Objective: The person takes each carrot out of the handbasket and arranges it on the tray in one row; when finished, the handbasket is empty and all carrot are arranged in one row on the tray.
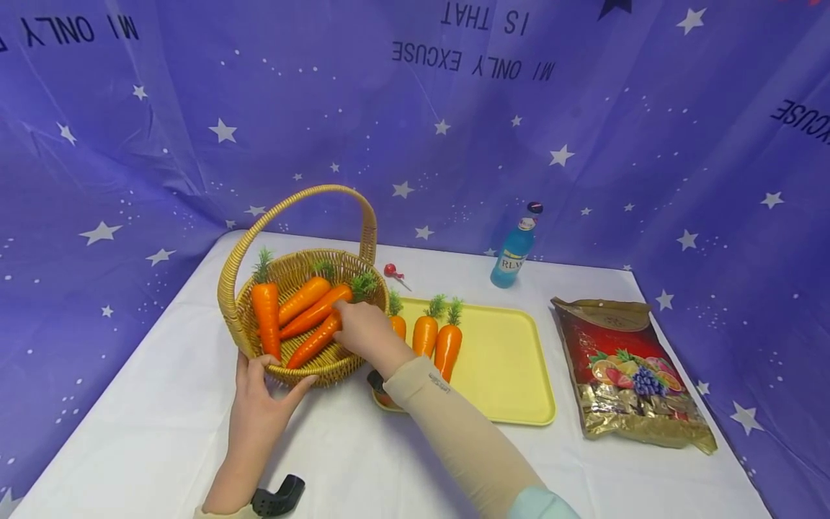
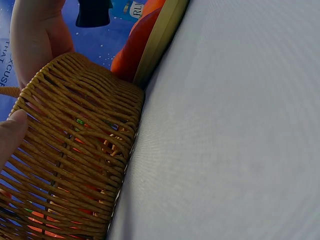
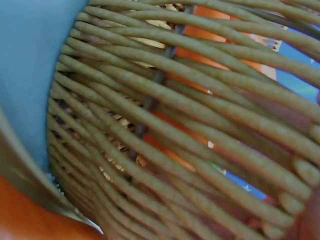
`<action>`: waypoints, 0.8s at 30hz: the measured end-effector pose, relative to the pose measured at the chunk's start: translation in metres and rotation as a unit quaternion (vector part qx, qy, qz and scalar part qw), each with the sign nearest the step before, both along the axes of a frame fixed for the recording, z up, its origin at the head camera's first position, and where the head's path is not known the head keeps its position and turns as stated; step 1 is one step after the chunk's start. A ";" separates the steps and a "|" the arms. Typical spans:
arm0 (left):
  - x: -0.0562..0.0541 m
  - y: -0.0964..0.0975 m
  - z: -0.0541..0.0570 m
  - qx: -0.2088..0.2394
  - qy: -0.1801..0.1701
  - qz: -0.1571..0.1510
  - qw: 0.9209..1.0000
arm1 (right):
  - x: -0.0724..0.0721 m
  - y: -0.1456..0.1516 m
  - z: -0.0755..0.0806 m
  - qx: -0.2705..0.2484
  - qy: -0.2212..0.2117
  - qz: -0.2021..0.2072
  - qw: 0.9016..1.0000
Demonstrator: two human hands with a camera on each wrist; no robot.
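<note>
A wicker basket (image 1: 337, 371) with a tall arched handle stands on the left of the table, holding several orange carrots (image 1: 266, 310) with green tops. My left hand (image 1: 256, 407) grips its near-left rim; in the left wrist view the thumb (image 2: 14, 131) lies against the woven outside wall. Inside the basket, my right hand (image 1: 366, 331) pinches the upper end of one carrot (image 1: 315, 344), whose green top is hidden by the hand. In the right wrist view the woven wall (image 3: 175, 105) fills most of the picture, with orange showing through the gaps.
A yellow tray (image 1: 506, 360) right of the basket bears carrots (image 1: 424, 335), partly behind my right forearm. A red lollipop (image 1: 391, 270) lies behind it. A blue bottle (image 1: 514, 252) stands at the back, and a red and gold candy bag (image 1: 625, 375) lies at the right.
</note>
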State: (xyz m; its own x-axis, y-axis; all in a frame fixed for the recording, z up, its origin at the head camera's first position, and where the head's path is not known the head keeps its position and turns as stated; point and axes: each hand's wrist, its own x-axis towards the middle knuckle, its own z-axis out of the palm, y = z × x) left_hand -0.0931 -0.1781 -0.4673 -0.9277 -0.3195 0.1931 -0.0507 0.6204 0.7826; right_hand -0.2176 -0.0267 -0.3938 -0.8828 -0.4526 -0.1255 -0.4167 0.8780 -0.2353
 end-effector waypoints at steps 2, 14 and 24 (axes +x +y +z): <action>0.000 0.000 0.000 0.000 -0.001 0.001 1.000 | -0.001 -0.003 -0.001 0.013 -0.002 0.002 1.000; 0.000 0.000 0.002 0.001 -0.011 -0.001 1.000 | -0.012 -0.014 -0.012 -0.009 -0.025 -0.031 0.999; 0.001 0.001 0.002 -0.007 -0.009 0.003 1.000 | -0.016 -0.013 -0.016 -0.089 -0.018 -0.037 0.995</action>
State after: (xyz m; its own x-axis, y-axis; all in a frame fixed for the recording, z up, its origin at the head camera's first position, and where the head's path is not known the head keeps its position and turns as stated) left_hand -0.0919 -0.1775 -0.4651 -0.9292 -0.3226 0.1800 -0.0693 0.6308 0.7729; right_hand -0.2337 -0.0394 -0.4098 -0.9108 -0.4048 -0.0808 -0.3415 0.8489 -0.4035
